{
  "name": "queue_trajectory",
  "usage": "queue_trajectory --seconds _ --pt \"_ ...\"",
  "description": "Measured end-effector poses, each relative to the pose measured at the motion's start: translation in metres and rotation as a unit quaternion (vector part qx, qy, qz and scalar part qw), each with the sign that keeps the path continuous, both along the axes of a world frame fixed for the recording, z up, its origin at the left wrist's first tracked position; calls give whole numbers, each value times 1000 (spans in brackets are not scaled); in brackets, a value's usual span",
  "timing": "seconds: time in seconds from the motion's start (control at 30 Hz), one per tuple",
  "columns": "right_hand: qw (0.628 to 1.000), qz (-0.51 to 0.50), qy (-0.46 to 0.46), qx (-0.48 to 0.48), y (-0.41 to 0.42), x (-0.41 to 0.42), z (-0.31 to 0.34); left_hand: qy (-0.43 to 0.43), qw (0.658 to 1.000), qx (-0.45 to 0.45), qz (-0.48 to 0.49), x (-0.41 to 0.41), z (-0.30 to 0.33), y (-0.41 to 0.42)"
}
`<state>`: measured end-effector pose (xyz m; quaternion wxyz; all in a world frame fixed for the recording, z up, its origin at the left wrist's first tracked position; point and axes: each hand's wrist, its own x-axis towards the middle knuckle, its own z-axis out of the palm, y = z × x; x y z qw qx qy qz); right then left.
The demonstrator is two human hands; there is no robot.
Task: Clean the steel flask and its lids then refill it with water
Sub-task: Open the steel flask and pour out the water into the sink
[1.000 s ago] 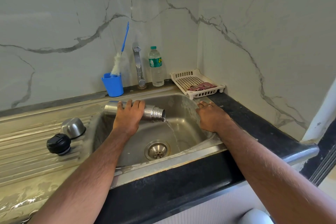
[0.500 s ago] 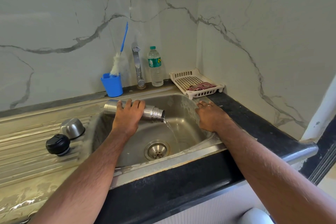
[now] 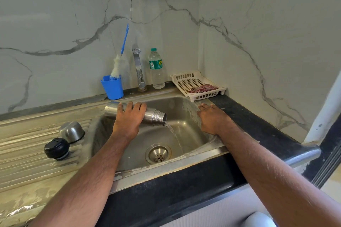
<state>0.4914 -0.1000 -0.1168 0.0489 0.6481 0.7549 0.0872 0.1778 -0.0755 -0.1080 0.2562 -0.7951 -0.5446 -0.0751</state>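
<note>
My left hand [image 3: 128,120] grips the steel flask [image 3: 154,115] and holds it nearly level over the sink [image 3: 184,164], mouth to the right and tipped slightly down. A thin stream of water [image 3: 174,135] runs from the mouth into the basin, landing right of the drain [image 3: 158,153]. My right hand [image 3: 213,119] rests flat on the sink's right rim, fingers spread. On the ribbed drainboard to the left lie the steel cup lid [image 3: 72,131], upside down, and the black stopper lid [image 3: 56,148].
At the back stand a blue cup [image 3: 112,87] with a bottle brush [image 3: 120,62], the tap [image 3: 138,69] and a plastic water bottle [image 3: 156,69]. A white perforated tray [image 3: 186,81] with a reddish cloth [image 3: 203,88] sits in the back right corner on the black counter [image 3: 258,125].
Water keeps pouring from the flask. Both hands stay where they were; the view barely shifted.
</note>
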Motion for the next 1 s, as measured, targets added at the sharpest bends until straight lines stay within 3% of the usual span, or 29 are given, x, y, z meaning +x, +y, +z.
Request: queue_trajectory --seconds 1.0 --pt "1000 1 2 -2 2 1 0 10 1000 23 -4 1 7 -4"
